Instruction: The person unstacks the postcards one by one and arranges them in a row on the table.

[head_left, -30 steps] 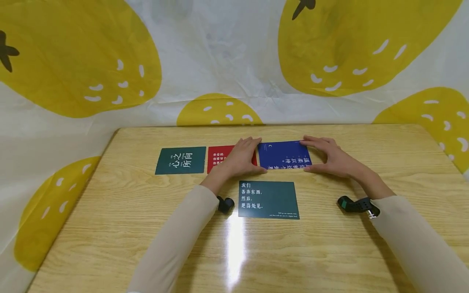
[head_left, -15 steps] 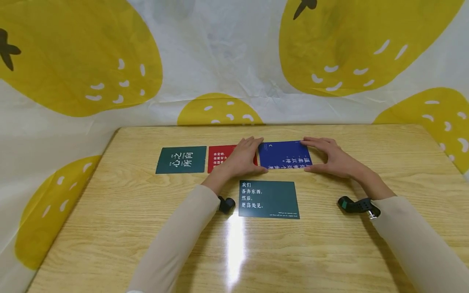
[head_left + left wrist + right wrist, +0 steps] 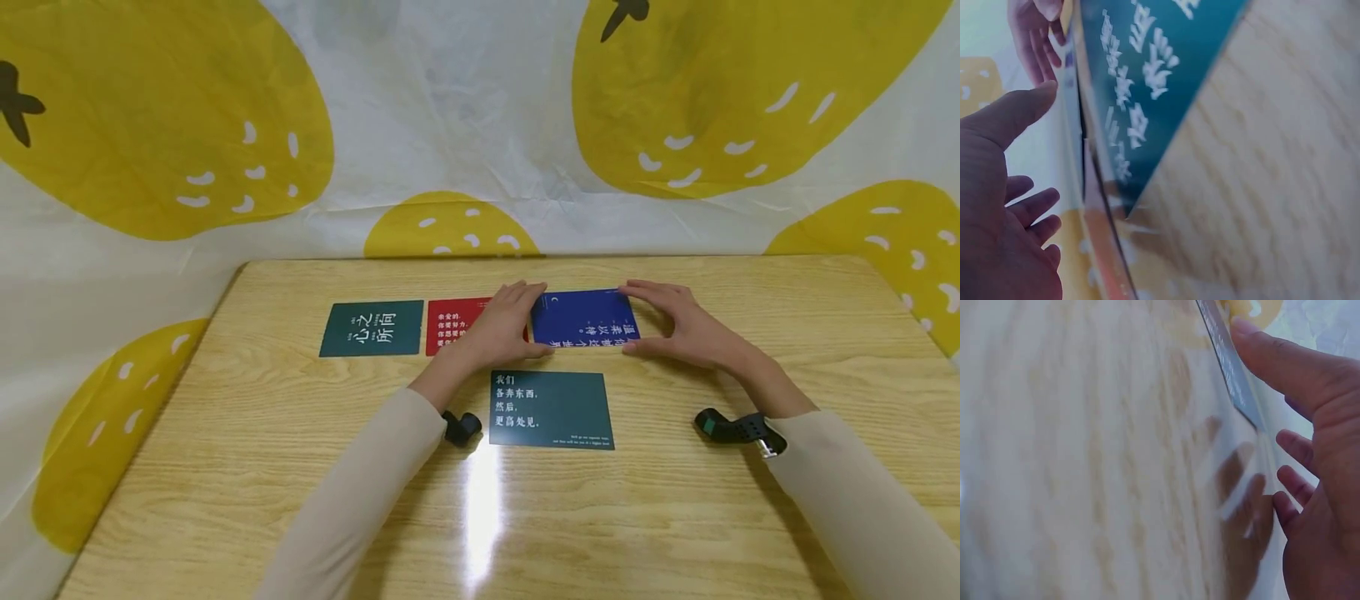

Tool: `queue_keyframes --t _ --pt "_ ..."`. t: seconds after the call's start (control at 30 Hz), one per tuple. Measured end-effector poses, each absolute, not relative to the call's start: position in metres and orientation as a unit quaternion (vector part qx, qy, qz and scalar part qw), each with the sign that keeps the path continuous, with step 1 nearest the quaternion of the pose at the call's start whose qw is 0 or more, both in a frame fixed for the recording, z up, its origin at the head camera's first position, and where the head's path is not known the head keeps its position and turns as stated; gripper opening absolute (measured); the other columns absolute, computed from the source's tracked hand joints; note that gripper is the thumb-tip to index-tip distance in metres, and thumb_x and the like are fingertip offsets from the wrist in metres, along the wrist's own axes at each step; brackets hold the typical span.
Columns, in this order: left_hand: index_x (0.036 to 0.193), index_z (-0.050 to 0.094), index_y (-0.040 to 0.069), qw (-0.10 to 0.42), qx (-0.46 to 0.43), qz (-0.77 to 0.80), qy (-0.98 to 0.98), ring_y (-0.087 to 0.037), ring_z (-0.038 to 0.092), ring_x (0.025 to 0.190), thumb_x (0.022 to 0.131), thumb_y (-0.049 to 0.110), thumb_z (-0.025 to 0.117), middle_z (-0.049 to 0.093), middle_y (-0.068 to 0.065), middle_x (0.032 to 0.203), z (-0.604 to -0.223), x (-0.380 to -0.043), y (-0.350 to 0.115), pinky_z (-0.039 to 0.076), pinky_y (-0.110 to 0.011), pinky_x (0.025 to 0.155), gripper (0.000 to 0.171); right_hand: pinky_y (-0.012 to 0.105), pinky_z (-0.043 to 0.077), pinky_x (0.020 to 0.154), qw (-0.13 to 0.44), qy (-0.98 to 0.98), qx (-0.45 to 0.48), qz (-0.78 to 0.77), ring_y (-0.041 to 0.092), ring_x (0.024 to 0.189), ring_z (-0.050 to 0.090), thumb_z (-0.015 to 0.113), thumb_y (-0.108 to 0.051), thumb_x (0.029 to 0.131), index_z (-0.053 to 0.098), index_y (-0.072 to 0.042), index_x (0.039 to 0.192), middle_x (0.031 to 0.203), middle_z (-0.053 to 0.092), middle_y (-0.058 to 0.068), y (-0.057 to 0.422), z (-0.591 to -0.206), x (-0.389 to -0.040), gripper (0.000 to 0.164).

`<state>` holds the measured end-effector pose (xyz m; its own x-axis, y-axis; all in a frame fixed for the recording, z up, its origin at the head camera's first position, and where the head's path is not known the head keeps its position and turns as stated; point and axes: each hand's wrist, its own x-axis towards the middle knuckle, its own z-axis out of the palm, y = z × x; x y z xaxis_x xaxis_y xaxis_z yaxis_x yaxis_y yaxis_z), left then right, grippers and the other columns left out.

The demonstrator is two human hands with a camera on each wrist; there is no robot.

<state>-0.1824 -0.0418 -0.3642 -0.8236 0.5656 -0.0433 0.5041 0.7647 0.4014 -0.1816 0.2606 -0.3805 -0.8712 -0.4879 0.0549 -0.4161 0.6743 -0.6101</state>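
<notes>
Flat on the table lies a blue card (image 3: 582, 317) with white writing, between the two hands in the head view. My left hand (image 3: 501, 329) is at its left end, thumb and fingers spread apart, partly over a red card (image 3: 447, 323). At the blue card's right end, my right hand (image 3: 678, 325) has its thumb and fingertips by the two corners. Whether the fingertips touch the card is too fine to tell. Both wrist views show the left hand (image 3: 1004, 181) and right hand (image 3: 1329, 437) with thumb apart from the fingers.
A dark green card (image 3: 371, 328) lies at the row's left end. Another dark green card (image 3: 551, 410) lies nearer me, below the blue one. The wooden table (image 3: 637, 517) ends at a patterned cloth (image 3: 450, 125) behind. Each wrist wears a black strap (image 3: 738, 429).
My left hand has shifted slightly right, its fingertips now over the blue card's left edge. The right hand and the cards look nearly still.
</notes>
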Motion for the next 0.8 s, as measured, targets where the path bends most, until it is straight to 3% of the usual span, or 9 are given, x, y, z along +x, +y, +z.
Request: queue_keyframes --t 0.47,0.8 --pt "0.152 0.024 0.016 0.070 0.291 0.304 0.905 -0.021 0.012 0.144 0.080 0.041 0.075 0.023 -0.008 0.156 -0.355 -0.140 -0.077 0.027 -0.047 0.110 0.092 0.065 0.024 0.099 -0.019 0.901 -0.290 -0.323 0.041 0.132 0.025 0.083 -0.023 0.074 0.045 -0.007 0.142 0.146 0.038 0.018 0.250 -0.374 -0.151 0.079" --pt "0.152 0.026 0.023 0.038 0.287 0.367 0.884 -0.013 0.018 0.141 0.076 0.037 0.081 0.027 0.003 0.154 -0.353 -0.104 -0.099 0.033 -0.045 0.107 0.095 0.064 0.029 0.096 -0.024 0.879 -0.319 -0.354 0.035 0.131 0.029 0.084 -0.019 0.073 0.043 -0.019 0.145 0.146 0.040 0.011 0.235 -0.368 -0.124 0.082"
